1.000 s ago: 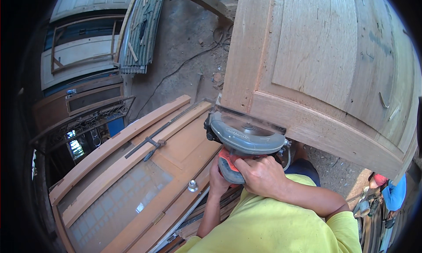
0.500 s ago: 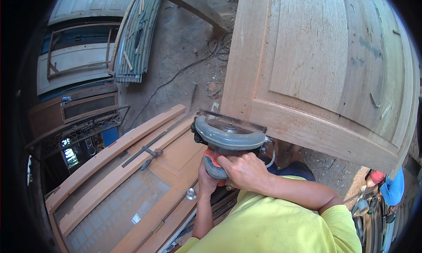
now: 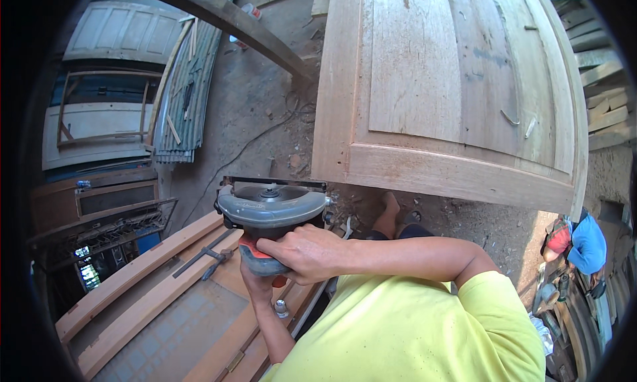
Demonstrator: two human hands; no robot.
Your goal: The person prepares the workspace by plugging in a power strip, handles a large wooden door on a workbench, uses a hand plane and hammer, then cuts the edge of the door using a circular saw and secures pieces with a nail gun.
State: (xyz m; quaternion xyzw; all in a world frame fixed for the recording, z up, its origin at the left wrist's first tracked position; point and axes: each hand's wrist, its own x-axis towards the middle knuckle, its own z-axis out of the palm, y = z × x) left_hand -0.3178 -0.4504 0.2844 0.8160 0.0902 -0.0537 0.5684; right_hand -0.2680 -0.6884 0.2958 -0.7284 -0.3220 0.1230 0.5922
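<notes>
Both hands clamp the circular saw in mid-air beside the wooden door panel, right hand over its handle, left hand beneath; trailing cord could snag, tugging the blade off line.

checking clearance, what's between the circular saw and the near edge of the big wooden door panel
Head view: only dirt floor strewn with wood chips separates the circular saw from the door panel.

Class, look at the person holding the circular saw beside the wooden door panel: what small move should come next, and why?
Probably bring the circular saw across to the near edge of the wooden door panel. Both the right hand and left hand grip its handle, but the saw sits left of the panel's corner, apart from it, over the dirt floor.
</notes>
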